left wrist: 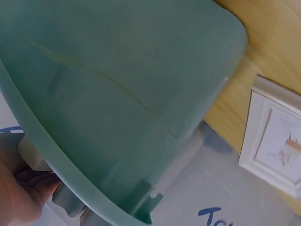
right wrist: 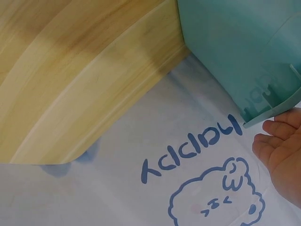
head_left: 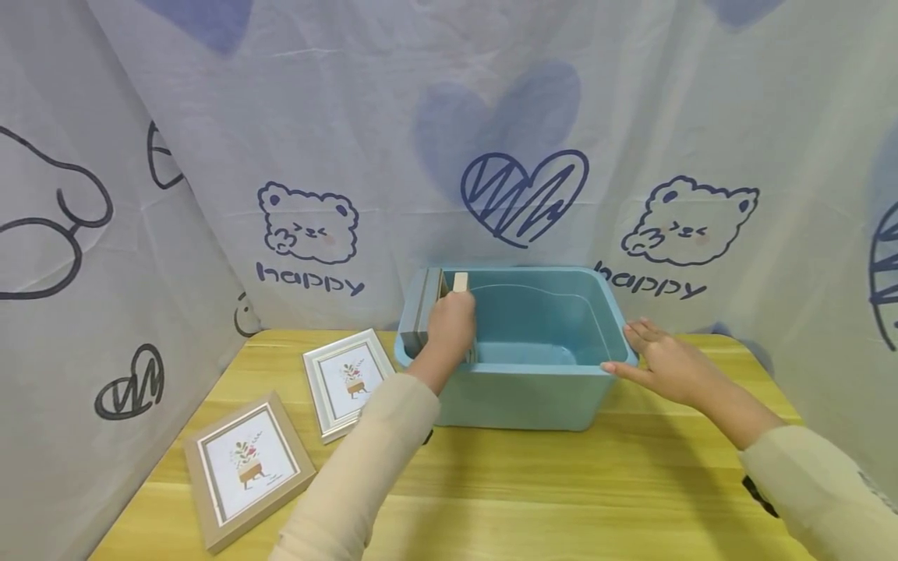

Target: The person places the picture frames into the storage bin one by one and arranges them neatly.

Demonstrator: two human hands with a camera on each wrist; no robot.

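A blue-green plastic bin [head_left: 519,401] stands on the wooden table. My left hand [head_left: 452,323] is in its left part, with curled fingers gripping a picture frame [head_left: 460,281] by its upper edge. Only a pale, light-wood edge of that frame shows; my hand and the bin wall hide the rest. Upright against the bin's left wall are other grey and brown frames [head_left: 425,308]. My right hand [head_left: 666,362] rests at the bin's front right corner, thumb on the rim and fingers extended along the outside; the right wrist view shows these fingers [right wrist: 277,136] beside the rim.
Two framed flower-pot pictures lie face up left of the bin: a silver-white frame [head_left: 382,354] and, nearer me, a tan frame [head_left: 201,475]. Behind the table [head_left: 533,491] hangs a pale curtain [head_left: 407,195] printed with bears and hearts, close to the bin's back.
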